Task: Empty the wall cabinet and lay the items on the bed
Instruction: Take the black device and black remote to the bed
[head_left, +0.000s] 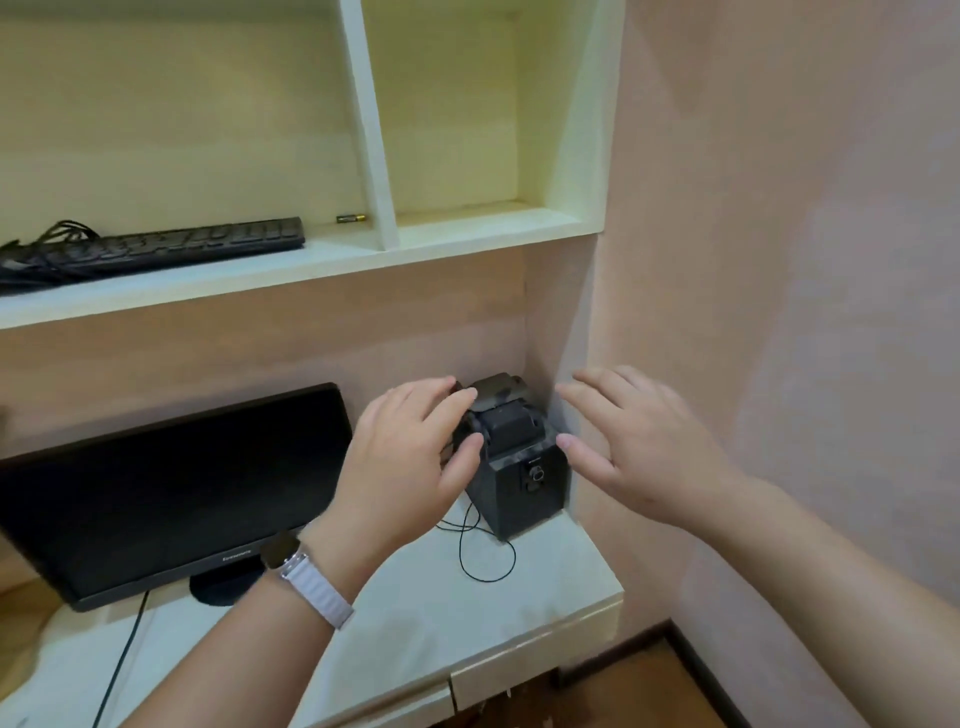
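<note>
left hand (410, 457) lying nearer, loosely spread fingers (457, 402) touching the black boxy plastic device (519, 478) at its upper left | right hand (634, 441) hovering just beside its right face, splayed, holding nothing | device standing upright between them in the white table (561, 582) corner, back hidden | black keyboard (156, 247) and small battery (351, 218) lying on the cream wall cabinet shelf (337, 260) above; bed unseen

Black keyboard (156, 248) flat in wall cabinet (372, 135); small battery (351, 219) nearby.

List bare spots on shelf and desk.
Free: right cabinet compartment, bare between white divider and side wall; white desk front, right of black flat monitor. Crowded: left compartment holds black keyboard and small battery; desk corner holds black speaker box.
</note>
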